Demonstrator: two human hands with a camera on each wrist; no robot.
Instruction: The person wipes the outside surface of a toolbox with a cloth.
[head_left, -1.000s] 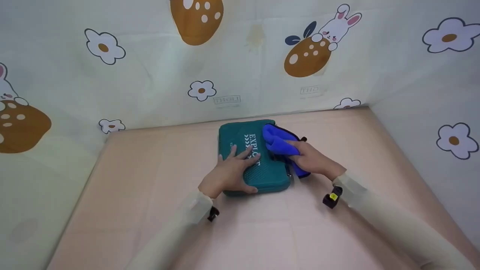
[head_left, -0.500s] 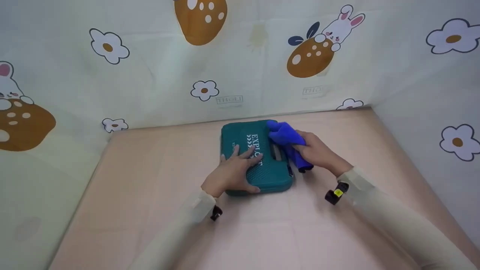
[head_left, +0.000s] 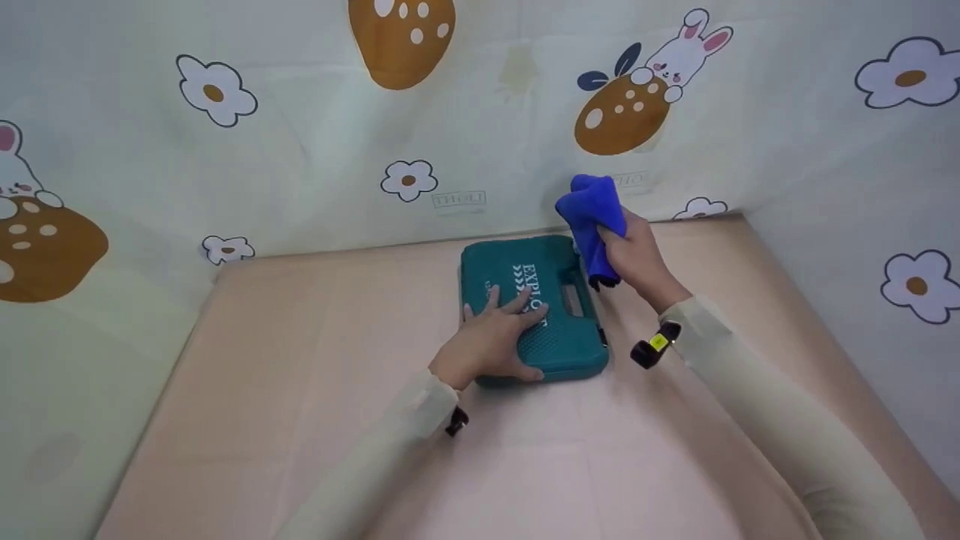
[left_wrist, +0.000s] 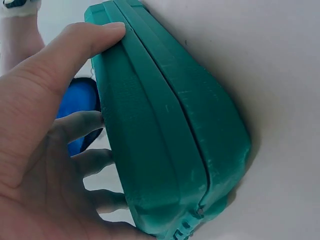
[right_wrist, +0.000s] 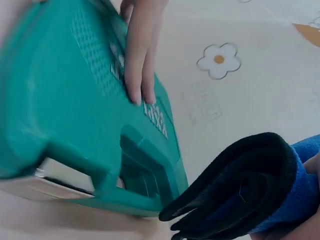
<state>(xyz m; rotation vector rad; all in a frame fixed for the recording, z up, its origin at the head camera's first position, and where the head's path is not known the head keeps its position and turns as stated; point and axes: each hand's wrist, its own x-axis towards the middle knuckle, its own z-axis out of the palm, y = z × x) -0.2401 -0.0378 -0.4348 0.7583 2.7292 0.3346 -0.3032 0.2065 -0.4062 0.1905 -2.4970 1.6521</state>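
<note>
A green plastic carrying case (head_left: 555, 341) with white lettering and a handle slot lies flat on the table. My left hand (head_left: 487, 341) rests on its lid with fingers spread. In the left wrist view the thumb (left_wrist: 95, 40) lies against the case's side (left_wrist: 145, 120), across from the fingertips on the lid. My right hand (head_left: 637, 251) grips a folded blue cloth (head_left: 592, 214) with dark edging, lifted near the case's far right corner. The right wrist view shows the cloth's layered black edge (right_wrist: 235, 185) apart from the case; most of that hand is out of frame.
The table (head_left: 315, 360) has a pale pink covering. A printed fabric wall (head_left: 300, 165) stands close behind the case, and another (head_left: 862, 180) rises on the right. Black wrist cameras (head_left: 656, 345) sit on both wrists.
My right hand has lifted the cloth off the case's handle edge, upward and away toward the back wall. The case and my left hand have shifted slightly right.
</note>
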